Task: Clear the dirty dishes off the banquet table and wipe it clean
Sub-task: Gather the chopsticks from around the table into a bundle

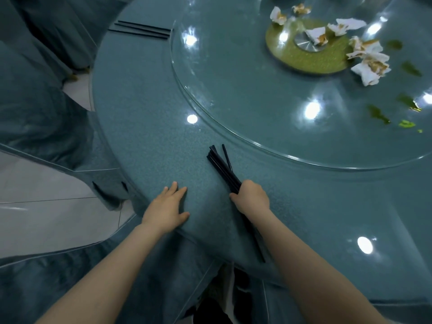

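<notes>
R hand point(251, 195) fist-gripped on bundle of black chopsticks point(223, 168), tips fanned toward glass turntable point(233, 94), tail ends running back under forearm. L hand point(167, 208) flat, fingers extended, palm resting on teal table point(149, 127) nr edge. Three more chopsticks point(142, 29) lying loose at far rim. Crumpled napkins point(367, 64), stained, and green scraps point(378, 114), poss. veg, on turntable.

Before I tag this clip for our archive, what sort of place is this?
Probably a restaurant banquet room: a round table with a glass turntable, cloth-covered chairs, and used napkins.
</notes>
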A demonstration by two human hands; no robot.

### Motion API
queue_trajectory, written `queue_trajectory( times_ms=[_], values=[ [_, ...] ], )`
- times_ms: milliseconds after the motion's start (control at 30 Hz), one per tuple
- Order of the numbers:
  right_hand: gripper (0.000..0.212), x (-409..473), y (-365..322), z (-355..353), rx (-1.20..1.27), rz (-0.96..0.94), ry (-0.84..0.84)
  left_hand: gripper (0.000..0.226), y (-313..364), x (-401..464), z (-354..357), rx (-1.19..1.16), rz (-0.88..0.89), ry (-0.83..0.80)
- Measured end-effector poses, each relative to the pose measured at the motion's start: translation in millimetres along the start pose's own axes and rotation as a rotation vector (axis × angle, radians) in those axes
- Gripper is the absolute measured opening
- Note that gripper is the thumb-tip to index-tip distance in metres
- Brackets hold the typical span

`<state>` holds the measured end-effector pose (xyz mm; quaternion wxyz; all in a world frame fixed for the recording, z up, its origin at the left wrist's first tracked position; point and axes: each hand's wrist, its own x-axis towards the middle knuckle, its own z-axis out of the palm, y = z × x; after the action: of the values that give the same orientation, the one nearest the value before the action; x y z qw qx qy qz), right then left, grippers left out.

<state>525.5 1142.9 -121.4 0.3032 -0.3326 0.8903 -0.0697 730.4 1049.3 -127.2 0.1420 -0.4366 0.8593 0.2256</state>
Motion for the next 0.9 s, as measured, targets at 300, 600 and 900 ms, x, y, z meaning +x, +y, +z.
queue_trajectory(
  times_ms=[300, 600, 900],
  values=[
    [0.017, -0.2, -4.9, 1.9, -0.131, -0.119, 0.014, 0.073, -26.9, -34.8, -9.0, -0.419, -0.112, 0.109],
    [0.016, -12.0, -6.8, 22.9, -0.38, -0.28, 0.126, 0.067, -24.3, -65.8, 11.6, -0.361, -0.039, 0.046],
    [0.017, -23.2, 10.9, 18.2, -0.332, -0.349, 0.128, 0.062, -27.8, -93.9, 11.1, -0.438, -0.093, 0.126]
  ],
)
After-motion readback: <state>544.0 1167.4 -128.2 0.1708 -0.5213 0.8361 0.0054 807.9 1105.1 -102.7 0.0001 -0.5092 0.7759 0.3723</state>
